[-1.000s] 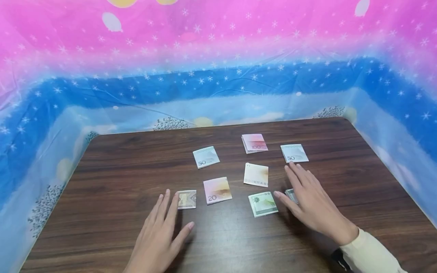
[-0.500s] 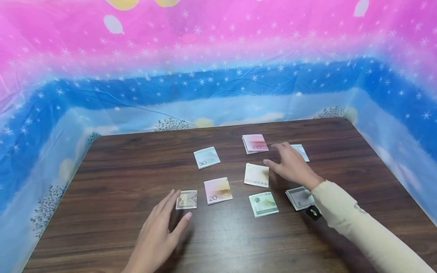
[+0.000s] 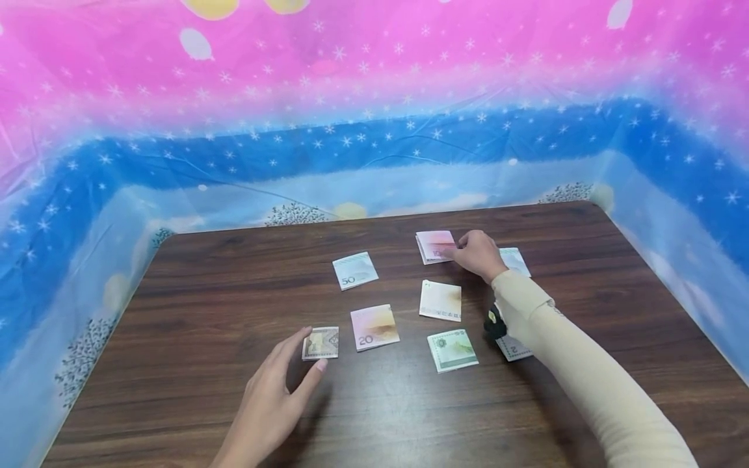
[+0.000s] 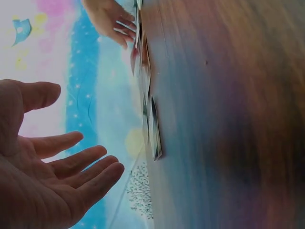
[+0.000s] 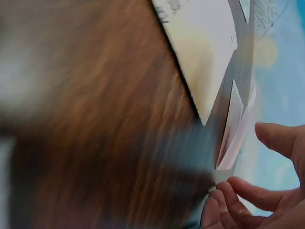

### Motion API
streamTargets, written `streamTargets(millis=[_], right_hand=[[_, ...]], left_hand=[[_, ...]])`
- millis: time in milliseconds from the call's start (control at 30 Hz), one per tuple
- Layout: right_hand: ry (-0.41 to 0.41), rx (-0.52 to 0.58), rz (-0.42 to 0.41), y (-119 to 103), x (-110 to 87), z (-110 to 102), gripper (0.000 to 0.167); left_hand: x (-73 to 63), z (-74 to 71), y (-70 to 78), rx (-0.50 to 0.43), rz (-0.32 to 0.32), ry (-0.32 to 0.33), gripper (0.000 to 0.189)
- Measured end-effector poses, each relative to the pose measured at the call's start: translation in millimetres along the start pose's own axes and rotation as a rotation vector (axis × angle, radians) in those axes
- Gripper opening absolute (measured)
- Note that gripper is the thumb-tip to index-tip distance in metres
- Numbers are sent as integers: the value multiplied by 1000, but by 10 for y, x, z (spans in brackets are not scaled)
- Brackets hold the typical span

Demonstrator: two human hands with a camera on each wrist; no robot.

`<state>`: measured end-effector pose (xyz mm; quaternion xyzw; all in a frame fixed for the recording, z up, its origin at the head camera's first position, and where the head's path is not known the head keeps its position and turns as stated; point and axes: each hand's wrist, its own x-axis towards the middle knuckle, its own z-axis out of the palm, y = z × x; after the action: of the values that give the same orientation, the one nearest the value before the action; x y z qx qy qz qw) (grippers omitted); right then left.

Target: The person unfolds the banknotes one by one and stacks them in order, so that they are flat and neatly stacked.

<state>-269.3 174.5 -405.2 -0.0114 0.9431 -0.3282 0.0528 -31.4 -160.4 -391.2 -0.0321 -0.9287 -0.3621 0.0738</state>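
In the head view, my right hand (image 3: 480, 255) reaches to the right edge of a folded pink 100 banknote (image 3: 432, 244), its thumb overlapping the note. The right wrist view shows the thumb (image 5: 276, 136) apart from the bent fingers (image 5: 233, 202), with the folded pink note (image 5: 238, 131) opening like a V just beyond them. My left hand (image 3: 270, 390) hovers with spread, relaxed fingers beside a folded brown banknote (image 3: 320, 343) marked 1; the left wrist view shows the hand (image 4: 62, 167) holding nothing.
Other folded banknotes lie about the brown wooden table (image 3: 205, 292): a 50 note (image 3: 355, 270), a 20 note (image 3: 374, 327), a yellowish note (image 3: 440, 301) and a green note (image 3: 453, 350). My right arm partly covers a pale note (image 3: 515, 261) and a dark green note (image 3: 516, 350). A patterned cloth (image 3: 351, 143) surrounds the table.
My right hand has moved from the right side of the table, up over the pale note, and leftward to the pink 100 note. The left hand has hardly moved.
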Motion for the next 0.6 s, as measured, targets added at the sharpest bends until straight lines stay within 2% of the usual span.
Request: streamTargets(millis=[100,333,467,600], right_hand=[[11,-28,39,-39,68,45,50],[53,-78,82,-156,93,153,38],[51,-95,86,-203,104,185,42],[24,-58,106,-213,125,192,51]], left_hand=[[4,1,4,-7,-7,-7,57],[-13,-12,-6,-9,-22,-23,58],[-33,-19,-6,-7,-29,-27,58],[-36,-16,1,-5,-47,-38,58]])
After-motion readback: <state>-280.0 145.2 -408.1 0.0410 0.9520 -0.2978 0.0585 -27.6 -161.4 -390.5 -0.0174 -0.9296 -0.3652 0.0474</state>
